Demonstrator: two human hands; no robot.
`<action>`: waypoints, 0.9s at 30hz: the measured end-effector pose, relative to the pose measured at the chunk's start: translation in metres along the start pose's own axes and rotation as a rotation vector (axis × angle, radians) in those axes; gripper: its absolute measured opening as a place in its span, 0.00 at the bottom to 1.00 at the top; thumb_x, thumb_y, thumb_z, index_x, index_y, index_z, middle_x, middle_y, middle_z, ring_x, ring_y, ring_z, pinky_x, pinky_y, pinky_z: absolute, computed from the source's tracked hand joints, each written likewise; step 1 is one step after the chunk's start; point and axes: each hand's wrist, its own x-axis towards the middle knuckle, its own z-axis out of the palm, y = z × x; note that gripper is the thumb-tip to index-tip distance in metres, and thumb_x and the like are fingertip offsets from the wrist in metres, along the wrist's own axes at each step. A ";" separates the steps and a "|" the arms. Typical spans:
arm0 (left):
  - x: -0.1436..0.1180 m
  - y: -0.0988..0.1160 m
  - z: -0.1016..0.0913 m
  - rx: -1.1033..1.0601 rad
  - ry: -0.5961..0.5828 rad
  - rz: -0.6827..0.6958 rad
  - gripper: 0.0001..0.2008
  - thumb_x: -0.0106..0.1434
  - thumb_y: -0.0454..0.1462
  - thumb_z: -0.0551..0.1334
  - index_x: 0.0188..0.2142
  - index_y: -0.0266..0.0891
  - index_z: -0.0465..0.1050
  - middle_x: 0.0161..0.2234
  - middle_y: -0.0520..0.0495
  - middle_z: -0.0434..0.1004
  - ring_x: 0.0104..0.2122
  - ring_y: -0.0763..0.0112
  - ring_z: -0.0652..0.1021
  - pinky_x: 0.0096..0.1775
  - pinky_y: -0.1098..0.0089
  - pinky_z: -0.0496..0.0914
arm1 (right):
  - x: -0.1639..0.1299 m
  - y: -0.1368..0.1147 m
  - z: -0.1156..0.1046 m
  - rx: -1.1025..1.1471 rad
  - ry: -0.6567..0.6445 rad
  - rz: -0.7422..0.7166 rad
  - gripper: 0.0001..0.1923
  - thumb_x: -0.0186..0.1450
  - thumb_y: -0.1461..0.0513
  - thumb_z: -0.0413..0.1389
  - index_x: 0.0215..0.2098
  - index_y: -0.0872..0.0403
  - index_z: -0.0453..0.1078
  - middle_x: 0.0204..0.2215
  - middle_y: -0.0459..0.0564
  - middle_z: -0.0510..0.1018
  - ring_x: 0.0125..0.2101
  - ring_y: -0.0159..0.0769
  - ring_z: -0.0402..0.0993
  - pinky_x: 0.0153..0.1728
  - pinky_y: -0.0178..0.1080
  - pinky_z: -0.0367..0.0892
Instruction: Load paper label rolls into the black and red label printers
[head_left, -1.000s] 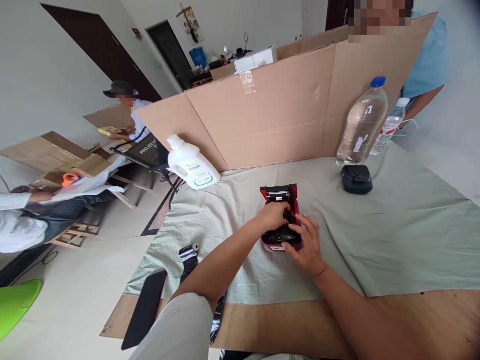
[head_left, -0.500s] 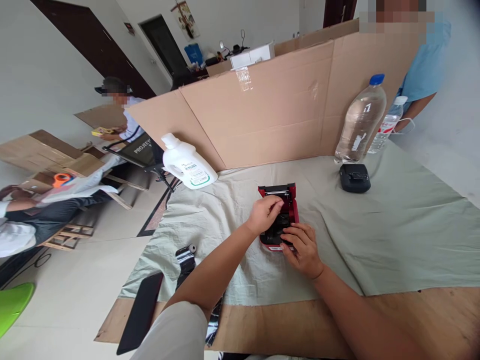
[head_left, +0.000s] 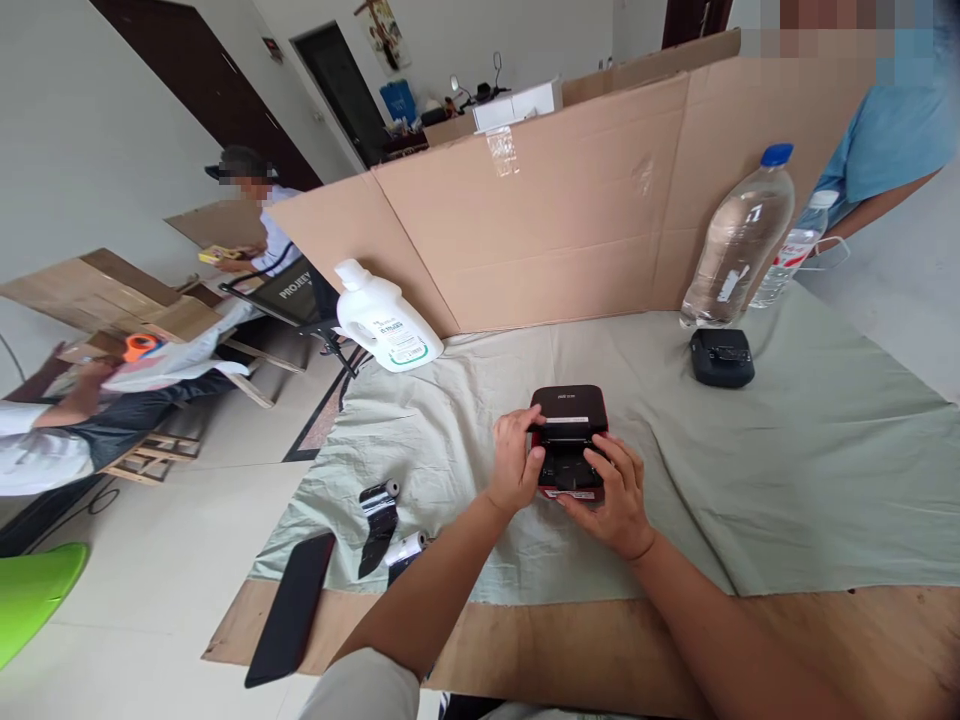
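A small red and black label printer (head_left: pixel 568 430) sits on the pale green cloth (head_left: pixel 787 460) in the middle of the table, its lid down. My left hand (head_left: pixel 515 462) grips the printer's left side with the fingers over its top edge. From the right, my right hand (head_left: pixel 617 486) holds the printer's front right corner. Both hands are in contact with it.
A black roll (head_left: pixel 379 510), a white roll (head_left: pixel 406 549) and a dark phone (head_left: pixel 291 622) lie at the front left. A white jug (head_left: pixel 384 320), a second black printer (head_left: pixel 721 357), two water bottles (head_left: pixel 739 240) and a cardboard screen (head_left: pixel 570 220) stand behind. Other people sit left and stand far right.
The printer's red lid, open one second ago, is now shut. My left hand moved from inside the printer to its left side. A white roll now shows by the black one.
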 end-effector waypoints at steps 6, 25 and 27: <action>-0.034 0.003 0.021 0.019 0.091 0.002 0.21 0.71 0.46 0.45 0.56 0.39 0.61 0.47 0.38 0.71 0.52 0.56 0.69 0.54 0.51 0.61 | 0.001 0.004 0.004 -0.033 -0.080 0.003 0.42 0.59 0.48 0.63 0.64 0.52 0.53 0.55 0.61 0.70 0.59 0.56 0.63 0.55 0.61 0.63; -0.043 0.003 0.035 0.009 0.211 -0.133 0.18 0.70 0.46 0.47 0.49 0.39 0.65 0.44 0.38 0.73 0.49 0.56 0.72 0.52 0.52 0.63 | 0.001 0.008 0.003 0.009 -0.101 0.057 0.37 0.59 0.46 0.61 0.60 0.51 0.58 0.47 0.57 0.74 0.54 0.53 0.68 0.53 0.58 0.65; -0.045 0.004 0.034 -0.089 0.239 -0.163 0.18 0.70 0.47 0.48 0.51 0.39 0.64 0.47 0.37 0.71 0.52 0.57 0.71 0.53 0.52 0.64 | -0.001 0.011 0.002 0.091 -0.084 0.074 0.35 0.62 0.45 0.57 0.61 0.52 0.58 0.51 0.58 0.72 0.55 0.53 0.66 0.54 0.59 0.65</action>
